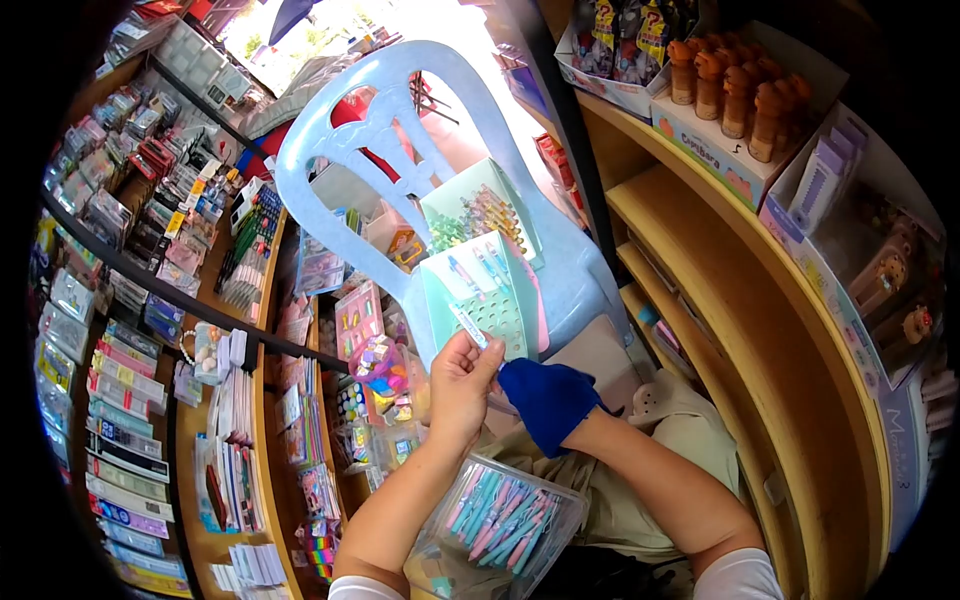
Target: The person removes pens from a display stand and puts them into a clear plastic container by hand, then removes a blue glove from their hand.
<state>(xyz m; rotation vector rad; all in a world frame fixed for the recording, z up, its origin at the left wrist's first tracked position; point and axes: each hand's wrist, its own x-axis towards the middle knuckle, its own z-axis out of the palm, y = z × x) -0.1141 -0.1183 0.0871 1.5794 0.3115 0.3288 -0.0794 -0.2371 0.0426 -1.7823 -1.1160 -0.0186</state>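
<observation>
One white stick (466,324) pinched in left grip (463,374) (right grip (540,398) under blue cloth (560,412), can't tell)

One light-blue plastic chair (575,290), one slim white pen-like item (467,324), one dark-blue cloth (548,405), one clear plastic bin (560,490), over a dozen pink and turquoise pens (505,520), too overlapped to count exactly, one Capybara box (700,158), and two visible question-mark packets (655,38).

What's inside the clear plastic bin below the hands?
Pink and teal pens, lying heaped together in the bin. Whatever lies beneath the heap is covered and can't be seen.
</observation>
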